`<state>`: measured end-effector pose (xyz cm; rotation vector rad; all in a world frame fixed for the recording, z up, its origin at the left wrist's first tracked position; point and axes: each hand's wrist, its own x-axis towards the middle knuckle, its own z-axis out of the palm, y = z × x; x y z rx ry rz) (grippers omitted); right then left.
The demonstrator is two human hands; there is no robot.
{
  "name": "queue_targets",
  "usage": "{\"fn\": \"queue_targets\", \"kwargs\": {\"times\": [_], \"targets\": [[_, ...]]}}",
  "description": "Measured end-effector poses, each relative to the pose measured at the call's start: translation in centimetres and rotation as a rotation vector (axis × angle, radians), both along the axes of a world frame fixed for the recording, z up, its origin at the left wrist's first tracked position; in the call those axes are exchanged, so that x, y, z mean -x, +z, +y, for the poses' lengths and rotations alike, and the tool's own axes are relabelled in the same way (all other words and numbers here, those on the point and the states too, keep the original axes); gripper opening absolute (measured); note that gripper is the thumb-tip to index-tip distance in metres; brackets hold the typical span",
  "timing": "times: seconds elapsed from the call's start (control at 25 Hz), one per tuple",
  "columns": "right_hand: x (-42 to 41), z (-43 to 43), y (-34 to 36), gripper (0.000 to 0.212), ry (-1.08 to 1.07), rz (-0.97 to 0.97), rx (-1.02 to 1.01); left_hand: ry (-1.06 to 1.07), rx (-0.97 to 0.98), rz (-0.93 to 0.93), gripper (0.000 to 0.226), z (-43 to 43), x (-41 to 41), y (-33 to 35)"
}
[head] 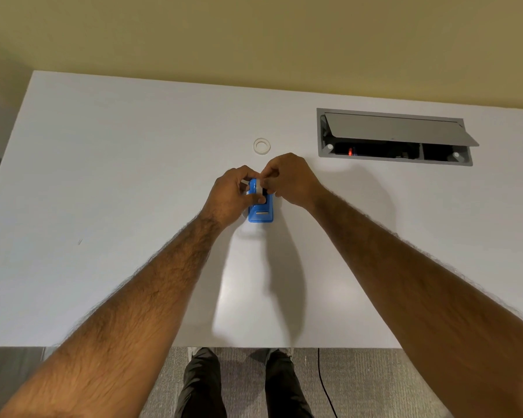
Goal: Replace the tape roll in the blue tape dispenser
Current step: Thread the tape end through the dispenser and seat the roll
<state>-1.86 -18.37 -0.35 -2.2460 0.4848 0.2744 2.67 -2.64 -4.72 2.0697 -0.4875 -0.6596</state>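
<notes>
Two hands meet over the blue tape dispenser (261, 211) at the white worktop's (103, 176) centre. The left hand (231, 196) fingers clamp a tape roll (255, 187) seated in it; the right hand (287, 179) fingers pinch its far end. An empty core (261, 145) lies at 12 o'clock, apart.

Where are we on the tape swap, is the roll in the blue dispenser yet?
Partly done, it seems. One small white tape ring lies alone on the white table beyond the hands, possibly the removed one. In hand: the left hand and right hand hold a white tape roll at the top of the blue plastic tape dispenser. Whether it is seated is hidden. Left: seating it and threading the tape to the cutter.
</notes>
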Motion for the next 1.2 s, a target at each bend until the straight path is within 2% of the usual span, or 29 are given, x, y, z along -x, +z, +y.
{"fn": "queue_targets", "kwargs": {"times": [0.08, 0.16, 0.4, 0.56, 0.8, 0.96, 1.08, 1.2], "targets": [[-0.2, 0.7, 0.2, 0.013, 0.169, -0.01, 0.256, -0.001, -0.005, 0.002, 0.039, 0.0, 0.0, 0.0], [-0.4, 1.3, 0.3, 0.014, 0.249, -0.013, 0.428, -0.001, -0.007, -0.006, 0.039, -0.1, 0.0, -0.2], [-0.3, 2.1, 0.3, 0.01, 0.336, -0.05, 0.569, 0.006, 0.0, -0.013, 0.037, 0.0, 0.0, -0.5], [-0.8, 2.1, 0.1, 0.003, 0.301, -0.013, 0.531, -0.003, 0.0, -0.027, 0.035, 0.0, 0.1, -0.5], [-0.7, 1.1, 0.2, 0.011, 0.176, -0.014, 0.308, 0.0, 0.007, -0.019, 0.038, 0.0, 0.1, -0.4], [-0.7, 0.7, 0.8, 0.012, 0.225, -0.039, 0.316, -0.002, -0.011, -0.03, 0.041, 0.0, 0.1, -0.3], [-0.7, 0.6, 0.5, 0.003, 0.25, -0.013, 0.35, 0.003, -0.004, -0.021, 0.041, 0.0, 0.2, 0.0], [-0.5, 0.8, 0.1, 0.01, 0.251, -0.007, 0.389, 0.009, -0.005, -0.003, 0.04, 0.0, 0.2, 0.0]]}}
